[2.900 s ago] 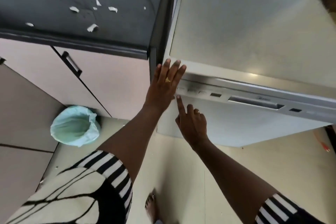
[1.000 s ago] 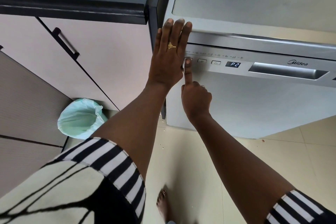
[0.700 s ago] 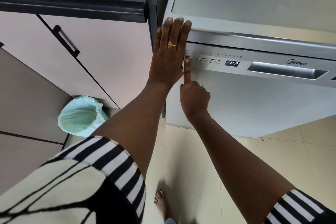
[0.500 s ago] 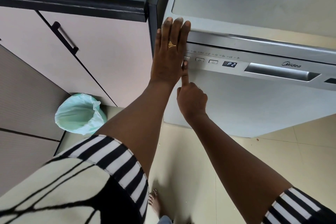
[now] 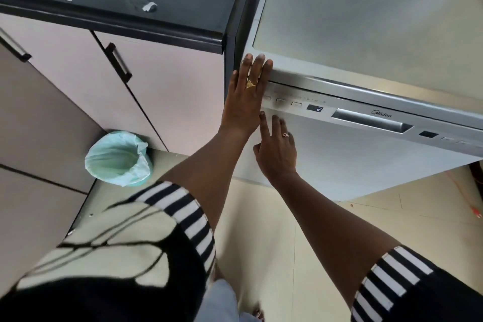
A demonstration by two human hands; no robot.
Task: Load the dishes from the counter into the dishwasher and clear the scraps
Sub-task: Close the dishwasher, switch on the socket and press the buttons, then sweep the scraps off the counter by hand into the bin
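The silver dishwasher [image 5: 366, 165] stands with its door closed, and its small display [image 5: 314, 108] is lit. My left hand [image 5: 247, 97] lies flat with straight fingers against the dishwasher's top left corner, covering the left end of the button row. My right hand [image 5: 277, 146] sits just below the control panel with fingers extended, holding nothing. Several pale scraps [image 5: 149, 6] lie scattered on the dark counter [image 5: 183, 13] to the left. No dishes are in sight.
A small bin lined with a pale green bag [image 5: 119, 158] stands on the floor by the pink cabinet doors [image 5: 170, 91]. A black door handle [image 5: 119, 63] projects from the cabinet. Cream floor tiles [image 5: 392, 217] stretch to the right.
My right index finger has come off the panel button and the hand has dropped slightly with its fingers spread. The view has tilted up, showing more counter and scraps. My left hand stays in place.
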